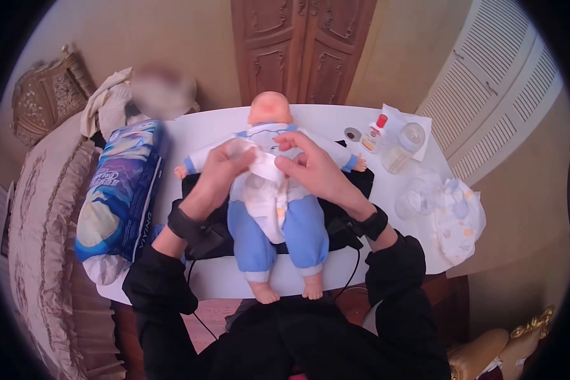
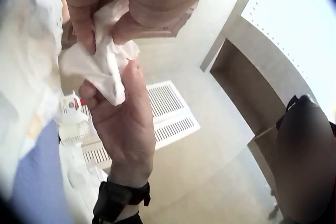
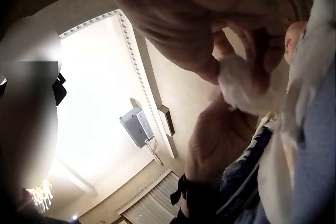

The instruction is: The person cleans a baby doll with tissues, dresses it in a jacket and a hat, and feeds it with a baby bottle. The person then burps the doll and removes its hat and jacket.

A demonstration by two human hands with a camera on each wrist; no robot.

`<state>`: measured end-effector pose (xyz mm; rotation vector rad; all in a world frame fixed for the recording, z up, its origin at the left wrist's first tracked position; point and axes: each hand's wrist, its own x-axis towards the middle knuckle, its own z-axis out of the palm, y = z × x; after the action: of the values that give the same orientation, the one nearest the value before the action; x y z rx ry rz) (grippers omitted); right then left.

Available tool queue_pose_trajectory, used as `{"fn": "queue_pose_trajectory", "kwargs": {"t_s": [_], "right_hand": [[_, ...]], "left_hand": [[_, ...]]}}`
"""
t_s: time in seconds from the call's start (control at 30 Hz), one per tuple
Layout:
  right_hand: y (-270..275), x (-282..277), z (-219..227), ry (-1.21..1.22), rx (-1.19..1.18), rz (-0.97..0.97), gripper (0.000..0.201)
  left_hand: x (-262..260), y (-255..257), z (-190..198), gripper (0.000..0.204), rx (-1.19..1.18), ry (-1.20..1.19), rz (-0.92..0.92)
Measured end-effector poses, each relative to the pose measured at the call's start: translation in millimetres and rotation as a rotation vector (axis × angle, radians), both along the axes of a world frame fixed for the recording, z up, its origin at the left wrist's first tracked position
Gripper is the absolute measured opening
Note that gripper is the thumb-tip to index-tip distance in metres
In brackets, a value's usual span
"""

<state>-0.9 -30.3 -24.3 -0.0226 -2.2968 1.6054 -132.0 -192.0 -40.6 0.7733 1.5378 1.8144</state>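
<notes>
White wipe (image 1: 266,169), seemingly, in both hands (image 1: 219,167) (image 1: 322,170).

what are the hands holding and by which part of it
A thin, crumpled white sheet: the left hand pinches one side of it, the right hand the opposite side.
</notes>
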Motion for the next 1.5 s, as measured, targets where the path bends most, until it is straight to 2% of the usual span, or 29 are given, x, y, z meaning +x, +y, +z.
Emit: {"fn": "queue_pose_trajectory", "kwargs": {"t_s": [0.07, 0.1, 0.13, 0.2, 0.23, 0.3, 0.33, 0.4, 0.47, 0.53, 0.57, 0.63, 0.77, 0.87, 0.97, 1.07, 1.13, 1.2, 1.3, 1.5], "right_hand": [[0, -22, -1, -0.008, 0.217, -0.079, 0.039], [1, -35, 0, -0.093, 0.336, -0.039, 0.046], [1, -50, -2, -0.092, 0.337, -0.028, 0.046], [-5, -85, -9, -0.065, 0.688, 0.213, 0.054], [-11, -102, -12, -0.061, 0.69, 0.224, 0.054], [-25, -133, -20, -0.223, 0.965, 0.306, 0.068], [-29, -146, -25, -0.218, 0.966, 0.317, 0.068], [-34, -168, -32, -0.392, 1.095, 0.372, 0.079], [-34, -182, -38, -0.421, 1.112, 0.4, 0.084], [-35, -191, -43, -0.462, 1.114, 0.396, 0.086], [-34, -192, -47, -0.461, 1.116, 0.402, 0.086], [-30, -190, -53, -0.297, 1.147, 0.38, 0.065], [-27, -197, -56, -0.23, 1.188, 0.349, 0.061], [-20, -196, -45, -0.209, 1.178, 0.415, 0.062], [-8, -191, -40, 0.044, 0.945, 0.336, 0.044], [2, -181, -24, 0.011, 0.836, 0.312, 0.043], [1, -167, -13, -0.002, 0.845, 0.247, 0.045], [2, -161, -5, -0.017, 0.955, 0.164, 0.048], [8, -161, -4, -0.015, 0.833, 0.227, 0.05], [7, -157, -7, -0.009, 0.815, 0.296, 0.047]], "left_hand": [[-17, -20, -5, 0.02, 0.062, -0.094, 0.2], [-31, -31, -12, 0.021, 0.071, -0.111, 0.232], [-38, -40, -18, 0.021, 0.072, -0.112, 0.242], [-47, -54, -28, 0.023, 0.101, -0.309, 0.322], [-53, -59, -37, 0.025, 0.1, -0.352, 0.326], [-57, -67, -52, 0.024, 0.082, -0.36, 0.32], [-56, -70, -55, 0.024, 0.06, -0.369, 0.3], [-52, -73, -61, 0.024, 0.046, -0.393, 0.331], [-53, -75, -72, 0.025, -0.043, -0.411, 0.257], [-48, -76, -74, 0.028, -0.036, -0.401, 0.253], [-48, -75, -77, 0.03, -0.067, -0.408, 0.176], [-41, -70, -74, 0.032, -0.149, -0.416, 0.051], [-22, -59, -60, 0.03, -0.145, -0.376, -0.011], [-20, -59, -53, 0.029, -0.184, -0.325, 0.018], [-22, -61, -50, 0.028, -0.203, -0.336, 0.042], [-28, -59, -54, 0.027, -0.238, -0.33, 0.031], [-24, -54, -53, 0.027, -0.191, -0.32, 0.052], [-21, -46, -54, 0.027, -0.144, -0.309, 0.074], [-16, -32, -53, 0.027, 0.07, -0.4, -0.101], [-18, -21, -45, 0.026, 0.085, -0.424, -0.059]]}}
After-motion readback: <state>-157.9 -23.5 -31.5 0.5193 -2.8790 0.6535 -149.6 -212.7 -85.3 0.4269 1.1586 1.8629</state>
